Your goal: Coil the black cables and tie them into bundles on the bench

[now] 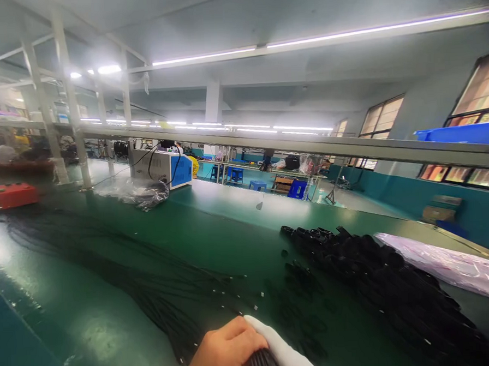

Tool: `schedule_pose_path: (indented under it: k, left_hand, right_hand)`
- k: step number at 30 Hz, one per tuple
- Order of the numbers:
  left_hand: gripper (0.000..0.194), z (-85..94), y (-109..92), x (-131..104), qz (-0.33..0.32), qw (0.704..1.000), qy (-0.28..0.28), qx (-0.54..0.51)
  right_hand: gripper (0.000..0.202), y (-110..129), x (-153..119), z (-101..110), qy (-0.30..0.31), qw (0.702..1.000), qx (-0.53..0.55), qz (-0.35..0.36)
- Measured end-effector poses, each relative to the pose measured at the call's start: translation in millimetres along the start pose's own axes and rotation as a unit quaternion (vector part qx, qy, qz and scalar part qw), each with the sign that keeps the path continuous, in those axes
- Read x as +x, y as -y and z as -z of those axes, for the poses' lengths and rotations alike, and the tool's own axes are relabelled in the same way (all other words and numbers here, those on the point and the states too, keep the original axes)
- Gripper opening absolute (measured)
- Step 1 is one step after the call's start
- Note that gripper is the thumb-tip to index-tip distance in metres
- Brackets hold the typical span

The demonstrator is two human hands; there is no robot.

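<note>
At the bottom centre my left hand point(226, 350) is bare, its fingers closed round a bundle of black cables point(265, 363). My right hand point(278, 349) wears a white glove or covering and lies against the same bundle; its fingers are mostly hidden. Long loose black cables point(139, 287) with small white ends spread over the green table point(100, 332) to the left. On the right lies a large heap of coiled black cables point(380, 274), with a few smaller coils near it.
A red box point(13, 195) stands at the far left. Clear plastic point(140, 193) lies beside a grey and blue machine point(161, 165). Pinkish plastic bags point(449, 262) lie on the right. A shelf rail point(308, 144) crosses above the table, bearing a blue tray point(463, 134).
</note>
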State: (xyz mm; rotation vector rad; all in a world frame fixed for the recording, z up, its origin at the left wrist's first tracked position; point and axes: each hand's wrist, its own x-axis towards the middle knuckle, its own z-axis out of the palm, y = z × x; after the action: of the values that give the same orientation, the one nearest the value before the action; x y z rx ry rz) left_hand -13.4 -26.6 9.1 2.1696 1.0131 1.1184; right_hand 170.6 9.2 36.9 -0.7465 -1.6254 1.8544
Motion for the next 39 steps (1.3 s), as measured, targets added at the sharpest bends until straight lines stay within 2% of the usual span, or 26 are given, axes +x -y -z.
schedule_pose_path:
  k: [4,6,8,12,15,19,24,29,32,35,39]
  left_hand:
    - [0.032,4.7,-6,2,0.034,0.999,0.012,-0.005]
    - [0.031,6.3,-10,3,0.062,0.998,0.014,-0.002]
    - [0.032,7.6,-14,4,0.103,0.995,0.005,-0.011]
    - [0.049,9.0,-18,7,0.184,0.982,-0.018,-0.028]
    - [0.038,7.5,-17,11,0.229,0.971,-0.026,-0.059]
    - [0.025,2.9,-13,14,0.305,0.939,-0.025,-0.154]
    - [0.014,-0.3,-9,16,0.337,0.932,-0.022,-0.135]
    - [0.011,-0.7,-6,23,0.359,0.913,-0.008,-0.194]
    - [0.011,-0.5,-3,24,0.361,0.914,-0.001,-0.183]
    - [0.013,2.2,1,24,0.36,0.917,0.019,-0.171]
    - [0.015,7.1,0,24,0.371,0.912,0.054,-0.164]
  right_hand:
    - [0.011,-6,22,1,0.055,0.996,0.014,0.075]
    - [0.005,-7,26,0,0.061,0.995,0.009,0.079]
    - [0.011,-8,24,-4,0.058,0.996,0.028,0.065]
    - [0.041,-13,10,-13,0.085,0.99,0.111,-0.015]
    - [0.044,-14,4,-16,0.096,0.984,0.14,-0.059]
    - [0.045,-14,4,-17,0.085,0.986,0.127,-0.073]
    - [0.042,-17,5,-26,0.035,0.986,0.139,-0.09]
    - [0.039,-17,4,-31,0.023,0.986,0.144,-0.081]
    - [0.038,-18,5,-32,0.022,0.985,0.15,-0.082]
    - [0.036,-19,6,-35,0.029,0.982,0.168,-0.08]
    - [0.035,-20,5,-36,-0.007,0.986,0.129,-0.107]
